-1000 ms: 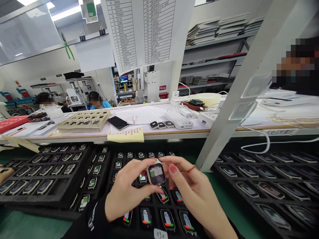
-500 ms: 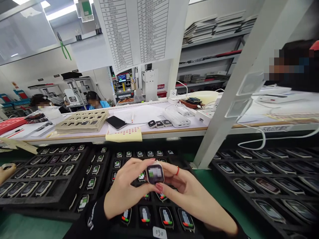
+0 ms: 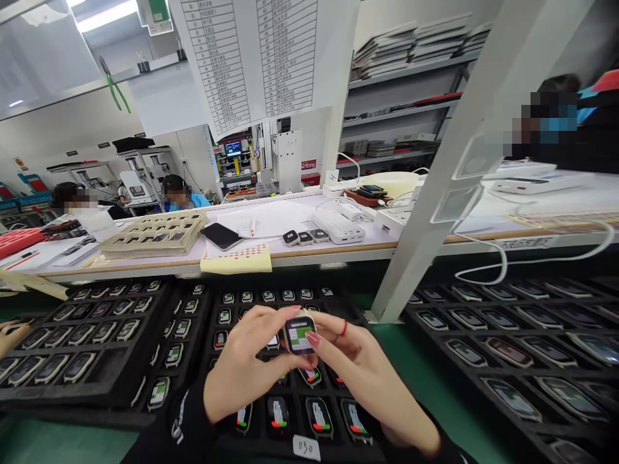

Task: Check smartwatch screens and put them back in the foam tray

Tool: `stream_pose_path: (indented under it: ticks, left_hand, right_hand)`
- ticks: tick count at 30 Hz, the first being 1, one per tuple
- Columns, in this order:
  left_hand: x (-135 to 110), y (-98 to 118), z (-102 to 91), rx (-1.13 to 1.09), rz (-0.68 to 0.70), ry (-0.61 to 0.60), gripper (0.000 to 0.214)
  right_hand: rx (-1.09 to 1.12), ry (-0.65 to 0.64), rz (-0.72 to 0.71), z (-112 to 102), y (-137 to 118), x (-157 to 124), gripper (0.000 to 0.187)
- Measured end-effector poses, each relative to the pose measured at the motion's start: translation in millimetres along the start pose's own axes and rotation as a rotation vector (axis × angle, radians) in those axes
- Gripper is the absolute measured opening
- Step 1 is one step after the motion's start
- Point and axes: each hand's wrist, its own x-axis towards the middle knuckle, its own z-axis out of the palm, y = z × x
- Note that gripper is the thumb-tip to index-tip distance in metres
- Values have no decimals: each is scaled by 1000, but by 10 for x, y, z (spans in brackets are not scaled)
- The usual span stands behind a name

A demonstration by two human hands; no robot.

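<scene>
A small smartwatch body [image 3: 299,335] with a lit screen showing green and white bands is held up over a black foam tray [image 3: 271,386]. My left hand [image 3: 246,367] pinches its left side and bottom with thumb and fingers. My right hand [image 3: 367,380] grips its right edge, and one red-nailed finger lies across the screen's lower right corner. A red band sits on one right finger. Below the hands, several watch bodies with lit screens sit in the tray's slots. A white label reading 030 [image 3: 305,446] is on the tray's front edge.
More black trays of watch bodies lie at left [image 3: 82,335] and right [image 3: 507,348] on a green mat. A slanted white post [image 3: 425,212] rises at right. A shelf behind [image 3: 338,251] carries a beige tray, phone, chargers and cables. Another person's hand [image 3: 7,335] shows at far left.
The watch and both hands have drifted slightly down and left in view. My right finger has slid from the watch's edge onto its screen. The screen display has changed.
</scene>
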Motion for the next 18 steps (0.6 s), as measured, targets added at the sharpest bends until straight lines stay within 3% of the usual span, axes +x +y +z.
stream_pose_path:
  ticks: [5,9,12,15,18]
  left_hand:
    - [-125,-129,118,35,-119,-54,56]
    - [-311,-259,247,3,-347,-222,74]
    - [-392,-344,243,-81,-477,-335,86]
    - [-384,-477,146,-79,-572,-322,72]
    - [-349,-686,42,-8,-610,-303,58]
  right_hand:
    - [95,-87,67,-73,113,-8,46]
    - [156,-158,211,-169,351,-39,52]
    - [154,-102,312,-328,542,-59,62]
    - [-48,-58,320,-592,744,-20,67]
    - [-549,-44,266,-863,988,68,57]
